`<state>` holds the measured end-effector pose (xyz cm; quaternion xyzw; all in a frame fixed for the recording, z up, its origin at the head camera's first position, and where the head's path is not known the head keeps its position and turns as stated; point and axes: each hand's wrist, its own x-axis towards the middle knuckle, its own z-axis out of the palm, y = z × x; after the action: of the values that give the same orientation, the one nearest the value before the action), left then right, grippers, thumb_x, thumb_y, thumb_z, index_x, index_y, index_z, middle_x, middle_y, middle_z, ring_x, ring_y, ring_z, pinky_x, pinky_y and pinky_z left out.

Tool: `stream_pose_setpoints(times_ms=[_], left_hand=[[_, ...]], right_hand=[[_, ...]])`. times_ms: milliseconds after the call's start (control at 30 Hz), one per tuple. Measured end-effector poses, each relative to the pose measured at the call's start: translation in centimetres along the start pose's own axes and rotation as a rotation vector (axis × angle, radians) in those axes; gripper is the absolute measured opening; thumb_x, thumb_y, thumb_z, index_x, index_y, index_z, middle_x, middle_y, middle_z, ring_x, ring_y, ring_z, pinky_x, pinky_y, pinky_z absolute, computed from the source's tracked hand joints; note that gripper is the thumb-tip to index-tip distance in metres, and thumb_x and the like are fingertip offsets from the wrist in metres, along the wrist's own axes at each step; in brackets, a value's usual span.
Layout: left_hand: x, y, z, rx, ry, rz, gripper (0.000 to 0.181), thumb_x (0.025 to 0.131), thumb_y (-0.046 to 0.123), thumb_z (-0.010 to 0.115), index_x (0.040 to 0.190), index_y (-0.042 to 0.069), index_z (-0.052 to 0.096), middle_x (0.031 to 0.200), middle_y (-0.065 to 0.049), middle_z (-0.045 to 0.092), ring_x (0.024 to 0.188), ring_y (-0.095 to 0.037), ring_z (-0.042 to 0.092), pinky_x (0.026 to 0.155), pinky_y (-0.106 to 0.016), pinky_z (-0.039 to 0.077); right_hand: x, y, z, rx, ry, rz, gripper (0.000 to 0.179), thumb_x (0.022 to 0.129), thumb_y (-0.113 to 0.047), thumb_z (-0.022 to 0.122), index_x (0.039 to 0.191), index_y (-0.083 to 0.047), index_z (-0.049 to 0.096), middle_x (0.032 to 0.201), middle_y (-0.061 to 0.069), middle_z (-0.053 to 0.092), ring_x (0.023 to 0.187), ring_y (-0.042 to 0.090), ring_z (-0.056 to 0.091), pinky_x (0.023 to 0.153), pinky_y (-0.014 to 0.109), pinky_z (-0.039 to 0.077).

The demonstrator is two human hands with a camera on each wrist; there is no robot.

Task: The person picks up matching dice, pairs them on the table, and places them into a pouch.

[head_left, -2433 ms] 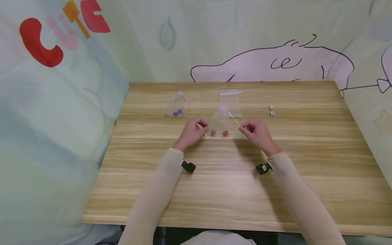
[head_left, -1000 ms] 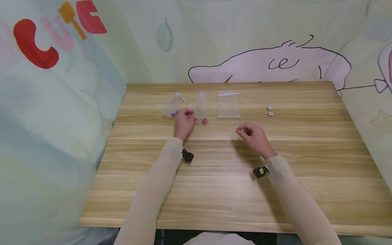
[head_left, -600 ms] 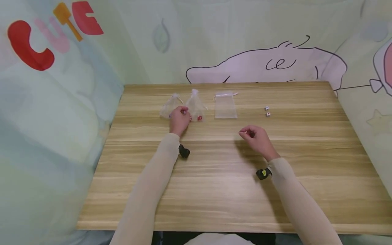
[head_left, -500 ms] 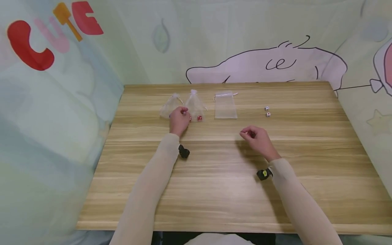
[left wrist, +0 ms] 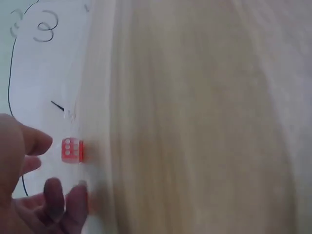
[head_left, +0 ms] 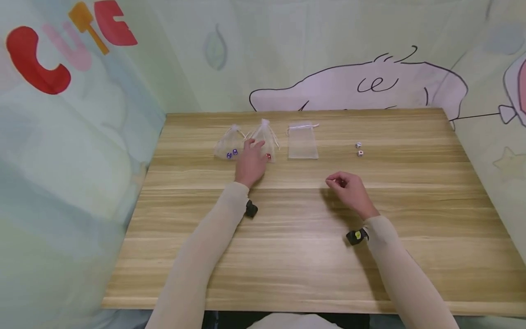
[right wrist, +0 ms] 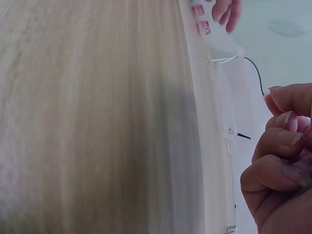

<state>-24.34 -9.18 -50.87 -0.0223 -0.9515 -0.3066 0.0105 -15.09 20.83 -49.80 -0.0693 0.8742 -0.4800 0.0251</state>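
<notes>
My left hand (head_left: 250, 164) reaches over the left side of a sheer drawstring bag (head_left: 264, 135), fingers spread and slightly bent, gripping nothing. A red die (head_left: 268, 156) shows in that bag beside my hand, which hides part of it. In the left wrist view the red die (left wrist: 71, 150) sits between the thumb and the lower fingers, apart from them. Further left stands a second sheer bag (head_left: 227, 142) with two blue dice (head_left: 235, 151) inside. My right hand (head_left: 349, 192) hovers over the table, fingers loosely curled, nothing held.
A flat sheer drawstring bag (head_left: 303, 145) lies right of the red-dice bag. Two white dice (head_left: 360, 153) lie further right on the wooden table (head_left: 287, 256). A printed curtain (head_left: 197, 87) hangs behind and to the left.
The red-dice bag was carried from the front middle to beside the blue-dice bag. My left hand then opened and shifted right. My right hand let go of the drawstring and drew back slightly.
</notes>
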Motion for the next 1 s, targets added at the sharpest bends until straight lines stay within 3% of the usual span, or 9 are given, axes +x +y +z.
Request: stream_pose_setpoints(times_ms=[100,233,400,800,1000], left_hand=[[0.1,0.5,0.3,0.141,-0.083,0.054,0.046,0.103,0.031,0.048,0.146,0.017,0.051,0.155,-0.016,0.032,0.115,-0.038,0.059,0.076,-0.048,0.054],[0.2,0.5,0.5,0.243,-0.164,0.010,0.046,0.104,0.036,0.041,0.146,0.019,0.051,0.156,-0.018,0.031,0.122,-0.041,0.054,0.084,-0.054,0.052],[0.6,0.3,0.7,0.289,-0.183,-0.034,0.049,0.105,0.039,0.040,0.148,0.019,0.048,0.157,-0.019,0.027,0.111,-0.043,0.059,0.082,-0.054,0.053],[1.1,1.0,0.4,0.161,-0.145,-0.038,0.058,0.100,0.041,0.049,0.148,0.010,0.042,0.154,-0.021,0.027,0.118,-0.042,0.055,0.086,-0.056,0.051],[1.0,2.7,0.3,0.065,-0.057,-0.006,0.053,0.098,0.034,0.056,0.144,0.011,0.046,0.150,-0.016,0.031,0.096,-0.030,0.062,0.074,-0.045,0.054]], right_hand=[[-0.1,0.1,-0.1,0.004,0.006,0.009,0.012,0.096,-0.011,0.065,0.099,0.000,0.071,0.074,0.006,0.057,0.066,0.018,0.048,0.054,0.023,0.039],[-0.4,0.1,-0.1,0.027,0.000,0.024,0.012,0.097,-0.011,0.065,0.100,-0.001,0.071,0.076,0.007,0.057,0.067,0.018,0.049,0.054,0.023,0.039],[-0.6,0.2,-0.3,0.036,0.013,0.043,0.013,0.097,-0.011,0.065,0.100,0.000,0.071,0.078,0.008,0.059,0.068,0.017,0.049,0.055,0.022,0.039],[-0.9,0.6,-1.0,0.044,0.044,0.065,0.016,0.096,-0.012,0.065,0.103,0.001,0.071,0.078,0.007,0.058,0.068,0.016,0.049,0.055,0.021,0.039],[-1.0,1.1,-1.2,0.036,0.051,0.062,0.017,0.097,-0.013,0.065,0.103,0.001,0.071,0.078,0.007,0.057,0.068,0.017,0.049,0.054,0.022,0.039]])
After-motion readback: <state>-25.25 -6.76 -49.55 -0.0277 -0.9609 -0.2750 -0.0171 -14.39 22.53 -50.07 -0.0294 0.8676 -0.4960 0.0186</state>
